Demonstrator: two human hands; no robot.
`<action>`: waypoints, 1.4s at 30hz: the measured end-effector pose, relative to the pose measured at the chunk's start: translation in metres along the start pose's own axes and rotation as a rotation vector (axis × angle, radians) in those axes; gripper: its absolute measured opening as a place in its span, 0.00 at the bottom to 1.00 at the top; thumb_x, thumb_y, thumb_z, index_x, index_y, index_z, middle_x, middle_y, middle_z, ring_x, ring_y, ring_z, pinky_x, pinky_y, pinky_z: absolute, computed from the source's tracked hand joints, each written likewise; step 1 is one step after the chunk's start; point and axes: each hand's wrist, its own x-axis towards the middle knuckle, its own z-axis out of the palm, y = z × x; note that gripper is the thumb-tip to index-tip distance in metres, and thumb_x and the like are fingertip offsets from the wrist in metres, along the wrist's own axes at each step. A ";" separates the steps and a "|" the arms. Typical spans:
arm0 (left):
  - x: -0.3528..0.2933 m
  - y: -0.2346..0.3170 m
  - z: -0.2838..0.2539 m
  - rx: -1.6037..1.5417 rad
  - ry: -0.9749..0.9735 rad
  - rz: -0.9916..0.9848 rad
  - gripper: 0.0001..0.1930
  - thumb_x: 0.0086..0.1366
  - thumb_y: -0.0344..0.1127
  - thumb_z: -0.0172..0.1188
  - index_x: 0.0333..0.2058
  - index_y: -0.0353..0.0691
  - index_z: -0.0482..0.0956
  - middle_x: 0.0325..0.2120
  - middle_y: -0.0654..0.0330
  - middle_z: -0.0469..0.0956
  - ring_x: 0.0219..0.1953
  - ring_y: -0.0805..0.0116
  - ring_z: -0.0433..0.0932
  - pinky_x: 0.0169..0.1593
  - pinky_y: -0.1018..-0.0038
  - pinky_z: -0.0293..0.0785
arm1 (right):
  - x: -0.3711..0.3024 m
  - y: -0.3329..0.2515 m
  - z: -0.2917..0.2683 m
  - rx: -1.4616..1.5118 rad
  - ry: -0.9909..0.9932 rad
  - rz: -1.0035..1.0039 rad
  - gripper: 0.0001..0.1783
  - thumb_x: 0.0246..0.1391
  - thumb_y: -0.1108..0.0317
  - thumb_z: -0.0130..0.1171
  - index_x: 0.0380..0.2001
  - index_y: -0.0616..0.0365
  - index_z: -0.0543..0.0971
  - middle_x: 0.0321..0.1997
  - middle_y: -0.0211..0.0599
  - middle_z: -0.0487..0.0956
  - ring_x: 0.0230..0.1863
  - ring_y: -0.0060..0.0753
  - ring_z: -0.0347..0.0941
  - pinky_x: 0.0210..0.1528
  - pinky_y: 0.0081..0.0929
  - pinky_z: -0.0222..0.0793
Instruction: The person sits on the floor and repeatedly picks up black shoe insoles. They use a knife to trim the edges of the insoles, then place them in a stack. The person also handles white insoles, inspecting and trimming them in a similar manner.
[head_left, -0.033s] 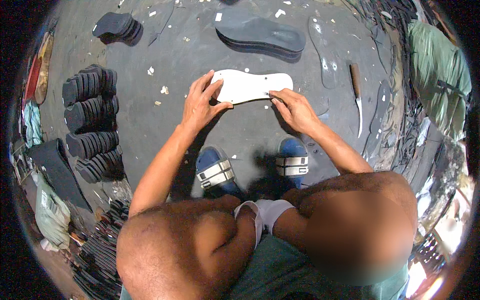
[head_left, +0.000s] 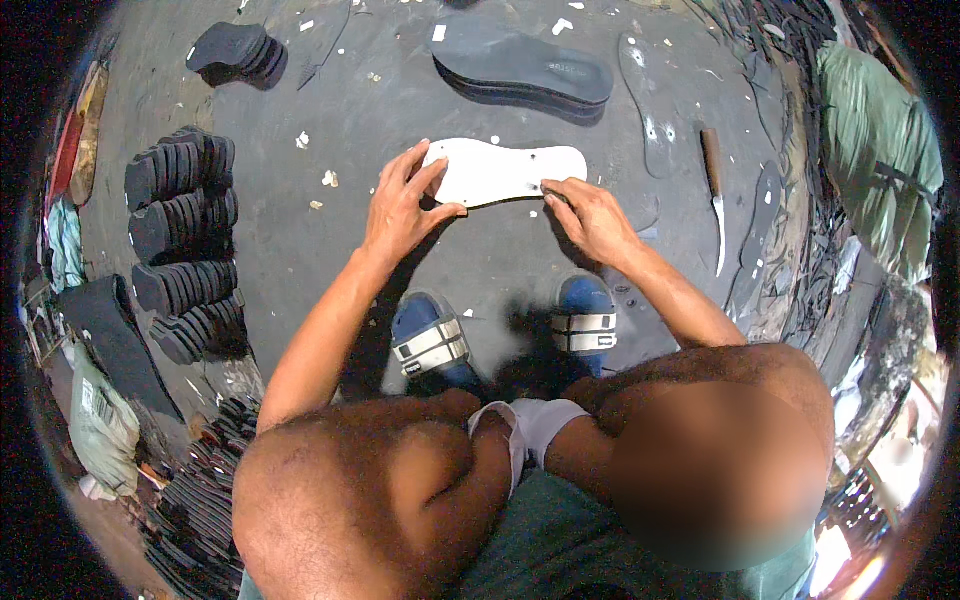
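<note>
A white shoe sole (head_left: 490,172) with small dark holes lies crosswise on the dark floor in front of me. My left hand (head_left: 402,208) holds its left end, the fingers over the left edge and the thumb at the near edge. Close to the sole's right end, my right hand (head_left: 592,222) has its fingers pinched at the near edge, beside a hole. A small dark thing shows by those fingertips, too small to make out. Beyond the white sole sits a stack of thick black soles (head_left: 525,75).
Rows of black sole pieces (head_left: 180,220) stand at left, with a smaller stack (head_left: 238,52) farther off. To the right lie a wooden-handled knife (head_left: 714,200), a grey sole-shaped template (head_left: 648,105) and dark scraps (head_left: 785,230). My sandalled feet (head_left: 432,340) are close by.
My right fingertips have shifted very slightly to the right along the sole's edge. The left hand and the sole have hardly moved.
</note>
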 end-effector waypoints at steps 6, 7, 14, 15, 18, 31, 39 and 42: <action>-0.008 -0.003 -0.005 0.064 0.047 0.007 0.39 0.45 0.51 0.82 0.57 0.46 0.81 0.66 0.52 0.71 0.65 0.47 0.71 0.65 0.56 0.73 | 0.011 -0.008 0.004 -0.195 -0.069 -0.032 0.14 0.66 0.63 0.57 0.46 0.62 0.81 0.39 0.50 0.81 0.38 0.57 0.80 0.44 0.50 0.77; -0.008 -0.004 -0.005 0.072 0.053 0.004 0.39 0.45 0.51 0.82 0.57 0.45 0.81 0.66 0.52 0.71 0.65 0.47 0.71 0.65 0.56 0.73 | 0.013 -0.008 0.006 -0.206 -0.062 -0.069 0.13 0.66 0.63 0.57 0.45 0.62 0.81 0.38 0.49 0.81 0.38 0.56 0.80 0.44 0.49 0.77; -0.003 -0.003 0.003 -0.002 0.022 -0.030 0.41 0.44 0.50 0.83 0.58 0.47 0.81 0.68 0.53 0.69 0.67 0.46 0.69 0.67 0.52 0.70 | 0.014 0.001 0.020 -0.350 -0.003 -0.166 0.11 0.64 0.64 0.58 0.41 0.62 0.79 0.33 0.45 0.79 0.38 0.52 0.77 0.46 0.47 0.73; -0.009 -0.005 -0.002 0.039 0.033 -0.035 0.40 0.44 0.49 0.83 0.57 0.46 0.81 0.67 0.53 0.70 0.66 0.46 0.69 0.66 0.54 0.72 | 0.017 0.000 0.030 -0.342 -0.027 -0.182 0.11 0.64 0.64 0.58 0.40 0.62 0.80 0.34 0.45 0.79 0.39 0.52 0.78 0.46 0.47 0.73; 0.004 -0.002 0.002 0.024 0.029 0.000 0.39 0.44 0.47 0.83 0.57 0.46 0.81 0.66 0.52 0.70 0.66 0.47 0.70 0.65 0.56 0.73 | 0.020 0.000 0.013 -0.383 -0.047 -0.129 0.11 0.64 0.64 0.58 0.40 0.61 0.80 0.35 0.46 0.81 0.40 0.54 0.78 0.47 0.47 0.72; 0.003 0.001 0.001 -0.029 0.036 -0.023 0.38 0.45 0.47 0.83 0.56 0.46 0.81 0.67 0.52 0.70 0.67 0.47 0.68 0.66 0.56 0.72 | 0.054 -0.001 0.009 -0.376 0.059 -0.077 0.12 0.65 0.62 0.56 0.37 0.60 0.81 0.36 0.49 0.82 0.38 0.54 0.79 0.46 0.49 0.71; 0.005 0.000 0.003 -0.042 0.023 -0.004 0.42 0.43 0.47 0.83 0.59 0.44 0.79 0.67 0.53 0.70 0.67 0.47 0.69 0.67 0.55 0.71 | 0.056 -0.010 0.001 -0.187 0.155 -0.002 0.13 0.67 0.62 0.57 0.44 0.59 0.82 0.36 0.47 0.83 0.41 0.55 0.80 0.46 0.52 0.73; 0.005 0.006 -0.004 -0.044 0.024 -0.071 0.47 0.44 0.47 0.83 0.63 0.42 0.74 0.67 0.52 0.70 0.67 0.46 0.68 0.68 0.56 0.70 | 0.062 -0.045 0.015 -0.048 0.159 -0.086 0.13 0.64 0.63 0.60 0.46 0.58 0.82 0.38 0.48 0.83 0.42 0.55 0.80 0.46 0.49 0.75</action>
